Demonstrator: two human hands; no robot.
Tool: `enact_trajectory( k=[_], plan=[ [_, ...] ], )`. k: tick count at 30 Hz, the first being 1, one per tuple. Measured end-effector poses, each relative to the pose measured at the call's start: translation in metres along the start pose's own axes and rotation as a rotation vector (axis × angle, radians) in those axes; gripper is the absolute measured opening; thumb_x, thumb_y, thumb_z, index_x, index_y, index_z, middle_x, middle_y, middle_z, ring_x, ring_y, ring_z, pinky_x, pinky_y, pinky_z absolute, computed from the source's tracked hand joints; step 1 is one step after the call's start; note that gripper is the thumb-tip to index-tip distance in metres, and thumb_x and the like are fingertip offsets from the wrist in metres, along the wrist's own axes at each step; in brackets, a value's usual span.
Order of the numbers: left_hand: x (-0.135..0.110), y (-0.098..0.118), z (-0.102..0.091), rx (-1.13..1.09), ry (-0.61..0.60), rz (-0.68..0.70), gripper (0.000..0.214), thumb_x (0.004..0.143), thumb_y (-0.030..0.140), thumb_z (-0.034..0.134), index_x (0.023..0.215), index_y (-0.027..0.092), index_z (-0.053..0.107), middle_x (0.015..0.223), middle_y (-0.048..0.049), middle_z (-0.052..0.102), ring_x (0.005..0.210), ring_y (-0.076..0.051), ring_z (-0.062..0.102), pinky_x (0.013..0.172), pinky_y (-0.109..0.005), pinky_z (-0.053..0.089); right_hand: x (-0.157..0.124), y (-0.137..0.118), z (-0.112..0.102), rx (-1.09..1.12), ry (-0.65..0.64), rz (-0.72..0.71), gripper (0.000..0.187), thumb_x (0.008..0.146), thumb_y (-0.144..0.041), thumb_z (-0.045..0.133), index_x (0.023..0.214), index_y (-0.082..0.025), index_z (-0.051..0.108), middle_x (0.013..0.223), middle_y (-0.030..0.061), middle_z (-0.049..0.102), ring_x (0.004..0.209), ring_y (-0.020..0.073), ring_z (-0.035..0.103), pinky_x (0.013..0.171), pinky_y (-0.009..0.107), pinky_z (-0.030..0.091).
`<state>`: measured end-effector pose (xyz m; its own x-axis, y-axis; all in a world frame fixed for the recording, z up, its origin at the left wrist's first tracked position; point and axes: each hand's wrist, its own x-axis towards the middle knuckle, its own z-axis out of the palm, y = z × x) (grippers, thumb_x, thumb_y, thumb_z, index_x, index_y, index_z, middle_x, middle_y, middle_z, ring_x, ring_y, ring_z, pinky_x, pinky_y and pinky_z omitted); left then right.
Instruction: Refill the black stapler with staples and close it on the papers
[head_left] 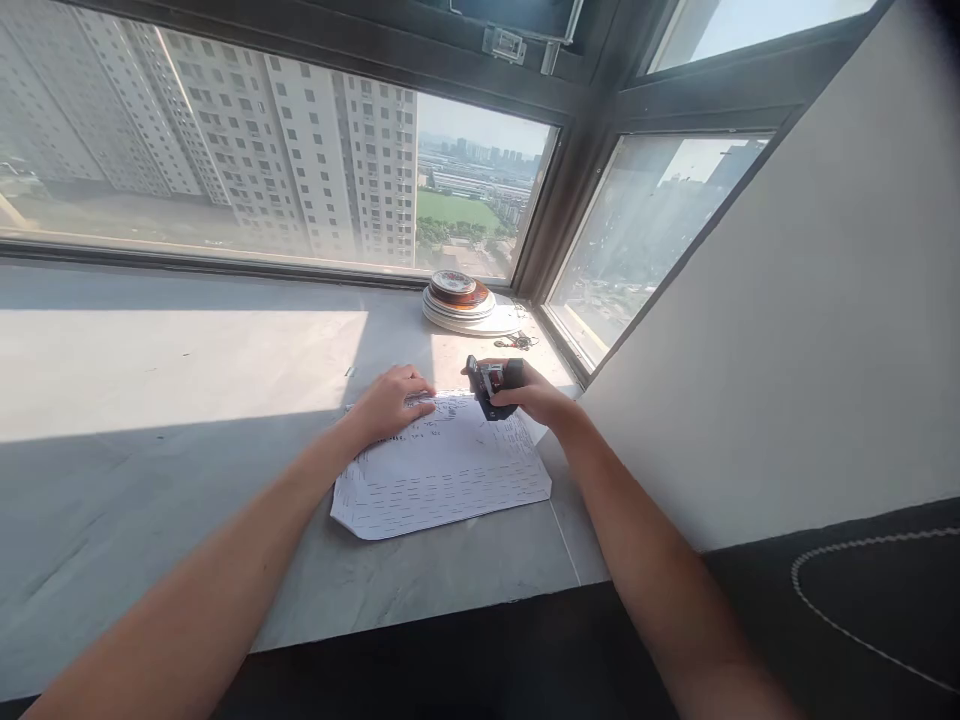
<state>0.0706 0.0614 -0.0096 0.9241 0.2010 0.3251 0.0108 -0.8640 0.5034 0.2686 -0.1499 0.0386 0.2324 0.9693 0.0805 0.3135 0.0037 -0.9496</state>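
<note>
A white sheaf of paper (442, 480) with clipped corners lies on the sill, with handwriting near its far side and rows of short dash-like marks, which look like staples, along its edges. My left hand (394, 402) rests on the paper's far left part, fingers stretched out and thumb apart. In my right hand (536, 390) is a black stapler (495, 388), gripped over the paper's far right corner. Its jaws are turned partly sideways, and I cannot tell whether they touch the paper. Some of the right fingers are hidden behind the stapler.
A stack of plates (459, 303) stands in the window corner, beside a small tangled item like keys (517, 342). Window frames (577, 150) bound the marble sill (187, 480) at the back. A white wall (810, 330) slants along the right, and a pale cord (832, 630) hangs lower right.
</note>
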Motion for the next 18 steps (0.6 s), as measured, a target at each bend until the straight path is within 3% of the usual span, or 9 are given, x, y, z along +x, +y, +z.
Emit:
enact_trajectory(
  k=[5,9,13,18],
  plan=[
    [-0.001,-0.002,-0.002,-0.011,0.009,-0.045,0.024,0.094,0.037,0.059,0.11,0.023,0.071,0.102,-0.007,0.07,0.1,-0.027,0.062,0.089,-0.041,0.049,-0.002,0.0,-0.028,-0.257,0.386,0.12,0.068,0.061,-0.015,0.062,0.128,-0.025,0.071,0.09,0.003,0.068,0.072,0.0186,0.059,0.057,0.028,0.046],
    [-0.004,-0.001,-0.004,-0.005,0.021,-0.135,0.033,0.097,0.031,0.048,0.123,0.025,0.067,0.105,-0.0069,0.069,0.087,-0.024,0.064,0.08,-0.038,0.048,-0.004,0.002,-0.041,-0.553,0.498,0.173,0.066,0.062,-0.011,0.06,0.126,-0.021,0.073,0.097,0.0066,0.073,0.079,0.0227,0.064,0.063,0.031,0.048],
    [-0.005,-0.003,-0.004,0.024,0.054,-0.174,0.035,0.102,0.037,0.04,0.11,0.024,0.071,0.106,-0.0078,0.069,0.086,-0.024,0.066,0.075,-0.035,0.046,-0.01,0.006,-0.05,-0.776,0.424,0.191,0.051,0.065,-0.009,0.063,0.111,-0.024,0.077,0.104,0.0096,0.074,0.093,0.029,0.064,0.072,0.035,0.047],
    [-0.005,-0.005,-0.004,0.04,0.146,-0.222,0.034,0.103,0.042,0.038,0.102,0.027,0.068,0.09,-0.0058,0.072,0.076,-0.024,0.066,0.067,-0.033,0.043,-0.014,0.001,-0.049,-0.883,0.197,0.287,0.023,0.068,-0.013,0.059,0.081,-0.024,0.075,0.072,0.0038,0.067,0.073,0.0226,0.059,0.065,0.032,0.039]
  ],
)
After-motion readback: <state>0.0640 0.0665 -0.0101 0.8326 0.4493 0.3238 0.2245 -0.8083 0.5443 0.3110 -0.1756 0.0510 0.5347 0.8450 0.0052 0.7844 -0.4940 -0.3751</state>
